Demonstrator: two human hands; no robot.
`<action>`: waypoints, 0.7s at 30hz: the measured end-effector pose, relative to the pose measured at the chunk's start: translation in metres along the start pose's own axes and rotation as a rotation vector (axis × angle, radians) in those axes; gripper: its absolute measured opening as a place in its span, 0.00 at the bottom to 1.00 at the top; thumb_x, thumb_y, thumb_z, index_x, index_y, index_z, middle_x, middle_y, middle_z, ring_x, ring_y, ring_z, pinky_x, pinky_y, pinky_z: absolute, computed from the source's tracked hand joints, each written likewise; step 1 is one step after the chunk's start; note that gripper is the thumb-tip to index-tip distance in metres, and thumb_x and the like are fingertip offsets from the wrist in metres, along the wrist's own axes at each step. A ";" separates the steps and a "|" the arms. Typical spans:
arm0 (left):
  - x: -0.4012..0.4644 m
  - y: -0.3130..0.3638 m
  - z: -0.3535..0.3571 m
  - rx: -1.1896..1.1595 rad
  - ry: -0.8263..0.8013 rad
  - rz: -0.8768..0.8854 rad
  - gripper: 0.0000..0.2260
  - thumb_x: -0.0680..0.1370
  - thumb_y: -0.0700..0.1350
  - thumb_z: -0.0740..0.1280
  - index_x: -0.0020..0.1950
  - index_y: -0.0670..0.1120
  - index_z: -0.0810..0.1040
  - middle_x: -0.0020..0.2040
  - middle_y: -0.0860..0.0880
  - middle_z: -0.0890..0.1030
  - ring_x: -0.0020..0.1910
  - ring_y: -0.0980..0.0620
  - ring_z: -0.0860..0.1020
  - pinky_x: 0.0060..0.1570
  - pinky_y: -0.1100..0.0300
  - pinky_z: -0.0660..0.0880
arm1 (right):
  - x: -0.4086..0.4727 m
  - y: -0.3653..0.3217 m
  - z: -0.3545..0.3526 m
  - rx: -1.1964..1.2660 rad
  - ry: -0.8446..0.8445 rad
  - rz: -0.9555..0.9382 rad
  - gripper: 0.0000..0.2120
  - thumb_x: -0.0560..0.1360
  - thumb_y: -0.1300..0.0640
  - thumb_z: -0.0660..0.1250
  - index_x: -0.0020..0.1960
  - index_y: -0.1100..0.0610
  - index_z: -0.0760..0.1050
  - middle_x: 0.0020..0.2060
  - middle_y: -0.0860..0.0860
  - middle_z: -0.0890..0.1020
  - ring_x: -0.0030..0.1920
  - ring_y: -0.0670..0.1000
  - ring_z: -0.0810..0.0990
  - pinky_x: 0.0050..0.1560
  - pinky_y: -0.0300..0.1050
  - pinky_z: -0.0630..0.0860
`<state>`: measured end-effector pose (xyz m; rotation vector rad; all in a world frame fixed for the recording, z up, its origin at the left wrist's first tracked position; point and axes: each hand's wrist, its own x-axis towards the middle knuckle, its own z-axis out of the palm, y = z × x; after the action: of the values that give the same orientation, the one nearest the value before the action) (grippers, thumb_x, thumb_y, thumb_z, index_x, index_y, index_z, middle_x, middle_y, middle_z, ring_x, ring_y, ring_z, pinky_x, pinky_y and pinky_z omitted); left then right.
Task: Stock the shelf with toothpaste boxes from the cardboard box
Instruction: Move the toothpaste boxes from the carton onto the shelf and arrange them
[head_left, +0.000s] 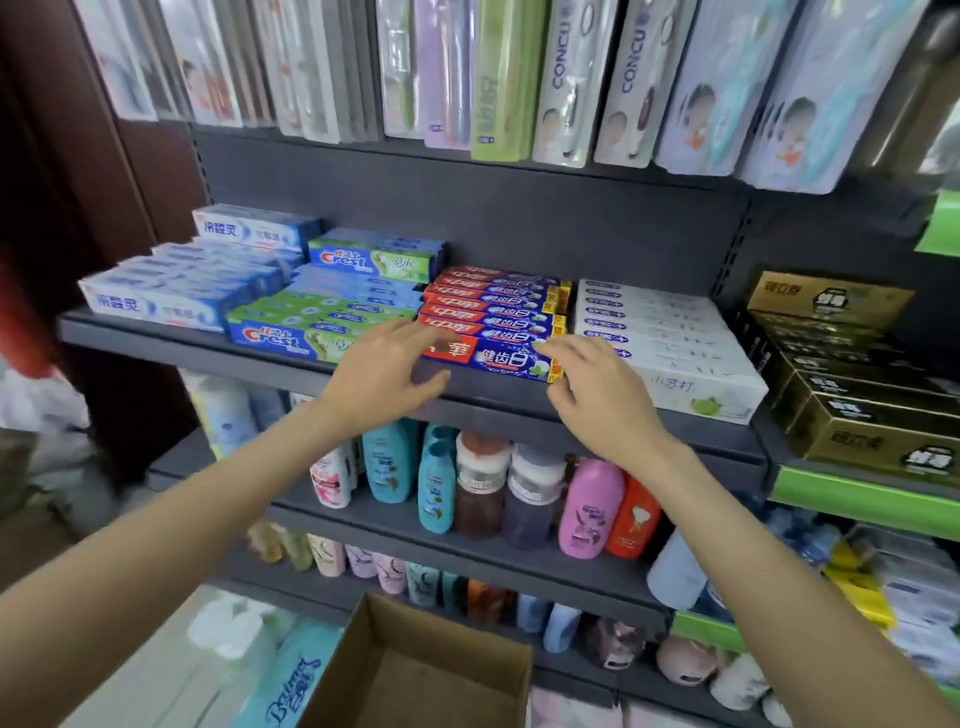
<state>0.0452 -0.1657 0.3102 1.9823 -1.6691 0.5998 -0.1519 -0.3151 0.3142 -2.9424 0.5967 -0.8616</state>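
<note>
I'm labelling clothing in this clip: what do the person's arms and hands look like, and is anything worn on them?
Both forearms are bare as far as the frame shows, with no sleeves visible. The left hand and right hand wear no gloves, rings, watch or bracelet. Fingers are slender with short nails.

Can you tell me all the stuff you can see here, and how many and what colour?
red and blue toothpaste boxes: about six, stacked at the shelf's middle
white toothpaste boxes: a stack, right of the red ones
green and blue toothpaste boxes: several, left of the red ones
pale blue toothpaste boxes: several, far left
gold and black boxes: several, far right
shelf: one, dark grey
toothbrush packs: many, hanging above
bottles: many, teal, pink, orange, brown, on lower shelves
cardboard box: one, brown, bottom; looks empty where visible
left hand: open, at the front red box
right hand: open, at its right end
</note>
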 end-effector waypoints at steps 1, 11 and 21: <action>0.006 -0.009 0.000 0.014 -0.089 -0.072 0.28 0.71 0.61 0.58 0.66 0.46 0.73 0.57 0.45 0.80 0.56 0.44 0.75 0.56 0.54 0.69 | 0.008 -0.002 0.005 -0.004 -0.033 -0.010 0.20 0.77 0.61 0.59 0.69 0.58 0.70 0.67 0.53 0.73 0.66 0.55 0.68 0.64 0.47 0.66; 0.075 -0.076 0.034 0.151 -0.596 -0.156 0.49 0.69 0.69 0.64 0.78 0.46 0.44 0.77 0.40 0.49 0.76 0.42 0.49 0.74 0.49 0.49 | 0.113 -0.004 0.048 -0.116 -0.383 0.265 0.28 0.82 0.45 0.46 0.77 0.57 0.48 0.77 0.57 0.49 0.76 0.57 0.49 0.74 0.52 0.51; 0.118 -0.098 0.073 0.018 -0.763 0.023 0.52 0.66 0.73 0.62 0.77 0.51 0.38 0.77 0.41 0.39 0.75 0.39 0.38 0.72 0.41 0.40 | 0.138 0.006 0.091 -0.136 -0.337 0.587 0.27 0.79 0.39 0.43 0.77 0.45 0.51 0.77 0.56 0.50 0.76 0.58 0.50 0.75 0.56 0.50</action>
<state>0.1624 -0.2881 0.3166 2.3729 -2.0939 -0.1840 0.0000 -0.3793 0.3077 -2.6625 1.4186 -0.2687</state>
